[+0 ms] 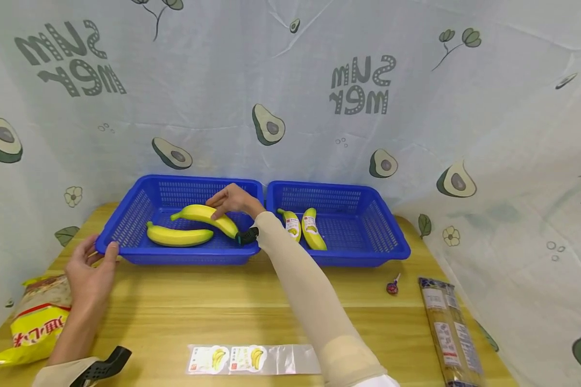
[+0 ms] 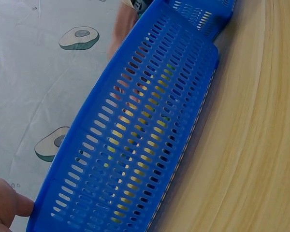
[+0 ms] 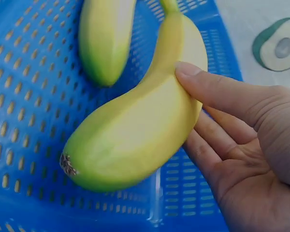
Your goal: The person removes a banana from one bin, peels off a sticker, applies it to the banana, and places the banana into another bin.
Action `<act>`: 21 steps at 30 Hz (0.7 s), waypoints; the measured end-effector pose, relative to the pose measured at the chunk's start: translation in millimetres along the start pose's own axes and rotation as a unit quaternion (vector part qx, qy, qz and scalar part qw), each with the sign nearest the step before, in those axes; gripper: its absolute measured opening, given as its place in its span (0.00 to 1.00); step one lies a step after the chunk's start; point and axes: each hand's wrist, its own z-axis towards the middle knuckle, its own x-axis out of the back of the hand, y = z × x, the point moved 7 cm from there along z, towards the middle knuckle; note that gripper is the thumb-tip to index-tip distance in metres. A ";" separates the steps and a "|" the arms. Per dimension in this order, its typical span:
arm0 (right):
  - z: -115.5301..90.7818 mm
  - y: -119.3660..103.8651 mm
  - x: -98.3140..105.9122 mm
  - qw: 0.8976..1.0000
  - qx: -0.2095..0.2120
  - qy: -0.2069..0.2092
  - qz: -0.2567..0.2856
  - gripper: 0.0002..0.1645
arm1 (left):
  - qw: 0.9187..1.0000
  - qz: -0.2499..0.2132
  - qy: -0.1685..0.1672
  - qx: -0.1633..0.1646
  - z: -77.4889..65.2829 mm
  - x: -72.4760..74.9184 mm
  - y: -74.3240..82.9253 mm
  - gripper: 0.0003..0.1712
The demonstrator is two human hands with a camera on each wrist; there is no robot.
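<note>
Over the left blue basket (image 1: pixel 174 252), my right hand (image 1: pixel 234 199) pinches a yellow banana (image 1: pixel 200 213) between thumb and fingers. In the right wrist view the thumb presses the upper side of this banana (image 3: pixel 140 125), its green-tinged tip pointing to the lower left. A second banana (image 1: pixel 179 236) lies in the same basket, near the front wall. My left hand (image 1: pixel 91 277) holds the basket's front left corner, its thumb at the rim. In the left wrist view the slotted basket wall (image 2: pixel 130 130) partly hides the bananas, and only part of the hand (image 2: pixel 7 205) shows.
Beside it stands a right blue basket (image 1: pixel 368 253) with two labelled bananas (image 1: pixel 313 231). A strip of banana stickers (image 1: pixel 252 359) lies at the front of the wooden table (image 1: pixel 213 306). A snack bag (image 1: pixel 39 322) sits left; a lollipop (image 1: pixel 392 287) and long clear packages (image 1: pixel 447 328) lie right.
</note>
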 end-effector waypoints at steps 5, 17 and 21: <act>-5.2 -16.6 5.9 0.999 0.023 -0.013 0.031 0.27 | 1.000 0.011 -0.004 0.005 -0.7 -0.2 0.8 0.35; -25.6 -40.3 10.4 0.996 0.056 -0.063 0.028 0.21 | 1.000 0.017 -0.011 0.023 -0.4 0.3 -1.2 0.37; -34.4 -39.4 15.7 0.996 0.057 -0.066 0.016 0.19 | 1.000 0.005 -0.008 0.017 0.9 2.2 -0.9 0.36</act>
